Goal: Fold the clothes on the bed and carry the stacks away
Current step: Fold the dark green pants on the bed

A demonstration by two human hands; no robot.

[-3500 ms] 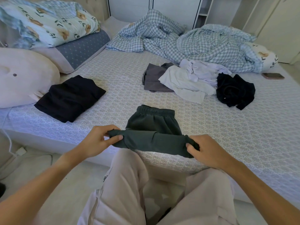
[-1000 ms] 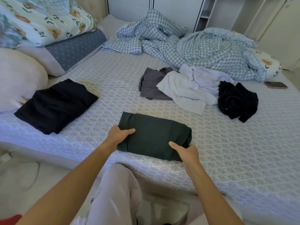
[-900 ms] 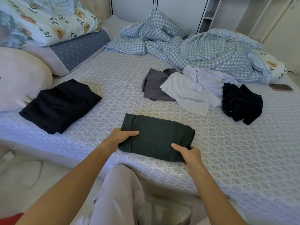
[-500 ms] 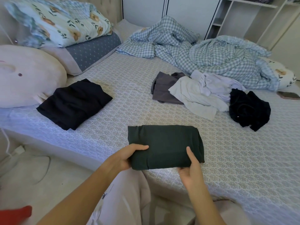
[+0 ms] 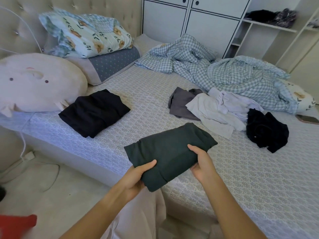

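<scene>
A folded dark green garment [image 5: 170, 152] is held just above the near edge of the bed [image 5: 259, 178], turned at an angle. My left hand [image 5: 136, 178] grips its near left corner, thumb on top. My right hand [image 5: 201, 163] grips its right side, thumb on top. A folded black garment [image 5: 94, 112] lies on the bed to the left. Unfolded clothes lie further back: a grey piece [image 5: 181, 102], white pieces [image 5: 219, 109] and a crumpled black piece [image 5: 266, 130].
A round pink plush pillow [image 5: 36, 83], a grey pillow [image 5: 110, 64] and a floral quilt [image 5: 86, 33] sit at the head of the bed. A checked duvet [image 5: 215, 66] is bunched at the back. A phone [image 5: 309, 119] lies far right. White cabinets and shelves [image 5: 207, 18] stand behind.
The green garment went from half-folded to a compact rectangle. Both hands then lifted it off the bed and turned it towards the left.
</scene>
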